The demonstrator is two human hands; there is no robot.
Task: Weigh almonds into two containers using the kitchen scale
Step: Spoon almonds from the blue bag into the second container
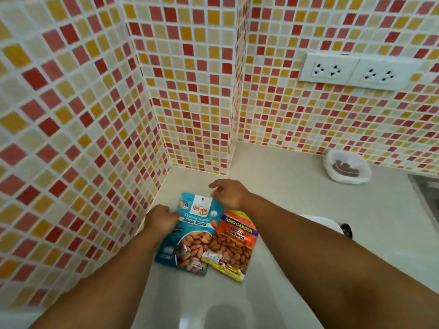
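- My two bare forearms reach forward over the pale grey countertop (285, 186).
- A flat teal foil pouch of roasted almonds (190, 236) lies by the tiled corner, with an orange-and-yellow packet of salted almonds (231, 245) touching its right edge.
- My left hand (161, 219) rests on the pouch's left edge, fingers curled; I cannot tell whether they pinch it.
- My right hand (229, 194) hovers at the pouch's top, fingers loosely spread.
- Farther right, a lidded clear plastic tub (346, 168) sits against the wall.
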